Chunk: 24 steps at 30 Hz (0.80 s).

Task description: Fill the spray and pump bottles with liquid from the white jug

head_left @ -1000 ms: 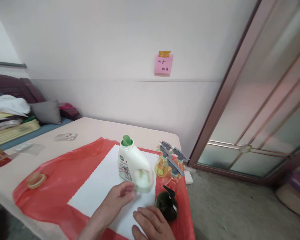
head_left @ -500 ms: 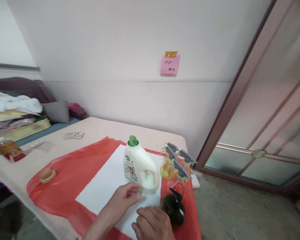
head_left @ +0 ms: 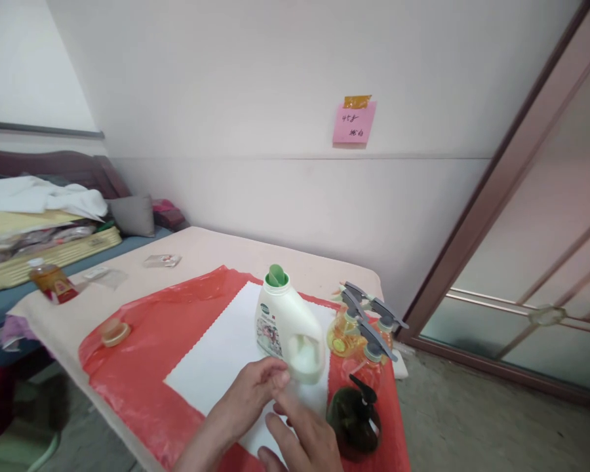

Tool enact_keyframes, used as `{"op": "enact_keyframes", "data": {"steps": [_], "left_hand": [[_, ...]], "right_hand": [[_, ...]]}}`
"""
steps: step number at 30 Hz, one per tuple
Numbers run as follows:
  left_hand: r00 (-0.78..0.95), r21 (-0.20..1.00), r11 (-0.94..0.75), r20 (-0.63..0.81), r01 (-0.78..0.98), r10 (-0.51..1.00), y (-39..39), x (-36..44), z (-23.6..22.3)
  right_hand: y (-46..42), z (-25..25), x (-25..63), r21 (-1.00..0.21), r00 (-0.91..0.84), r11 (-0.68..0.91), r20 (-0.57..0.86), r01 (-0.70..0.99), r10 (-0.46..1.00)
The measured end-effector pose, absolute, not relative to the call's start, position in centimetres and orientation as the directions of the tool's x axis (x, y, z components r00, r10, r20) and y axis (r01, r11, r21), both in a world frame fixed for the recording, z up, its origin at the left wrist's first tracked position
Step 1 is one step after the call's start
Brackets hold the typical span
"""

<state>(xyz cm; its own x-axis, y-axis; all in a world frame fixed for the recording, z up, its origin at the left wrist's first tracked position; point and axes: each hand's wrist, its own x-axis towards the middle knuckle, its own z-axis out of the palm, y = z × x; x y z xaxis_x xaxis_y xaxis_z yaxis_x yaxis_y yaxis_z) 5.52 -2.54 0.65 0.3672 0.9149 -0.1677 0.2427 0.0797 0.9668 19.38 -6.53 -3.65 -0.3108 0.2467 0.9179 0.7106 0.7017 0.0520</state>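
A cream laundry detergent jug [head_left: 285, 321] stands uncapped on a white sheet [head_left: 216, 347], its green spout showing in the mouth. Just in front of it is my left hand [head_left: 253, 396], fingers curled and thumb tip drawn in toward them. Whatever they may hold is hidden. Close beside it, my right hand [head_left: 307, 436] has its fingers apart, and its blurred index finger reaches the left fingertips. No object shows in the right hand. To its right stands a dark green pump bottle [head_left: 351, 423] with a black pump head.
Several spray bottles [head_left: 341, 334] with grey triggers crowd the right side. A round cap [head_left: 115, 332] lies on red plastic sheeting [head_left: 142, 387] at left. Farther left are a clear packet [head_left: 162, 261] and an amber bottle [head_left: 52, 280]. A pink note [head_left: 354, 123] is taped to the wall.
My right hand has moved up to my left, its index finger now stretched to the left fingertips. The left thumb and fingers have come closer together. The whole view has shifted slightly.
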Motion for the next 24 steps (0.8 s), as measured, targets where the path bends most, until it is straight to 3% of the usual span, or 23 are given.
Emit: {"op": "enact_keyframes", "data": {"steps": [3,7,10,16,24], "left_hand": [[0.34,0.966,0.079,-0.163,0.248,0.926,-2.5,5.3,0.4],[0.317,0.967,0.047,-0.127,0.249,0.94,-2.3,4.9,0.0],[0.308,0.969,0.034,-0.11,0.244,0.945,-2.2,5.0,-0.2],[0.265,0.97,0.043,-0.107,0.238,0.958,-1.9,5.4,-1.2],[0.218,0.96,0.034,-0.098,0.277,0.971,-2.0,5.2,-1.0]], "right_hand": [[-7.2,-5.9,17.9,0.035,-0.412,0.704,0.831,0.709,0.374],[-7.9,-9.0,16.0,-0.255,-0.225,0.551,0.719,0.795,0.657],[-7.8,-9.9,15.4,-0.38,-0.13,0.501,0.683,0.778,0.719],[-7.5,-10.8,15.4,-0.384,-0.108,0.485,0.686,0.786,0.719],[-6.9,-12.8,15.8,-0.275,-0.216,0.576,0.737,0.77,0.64]]}}
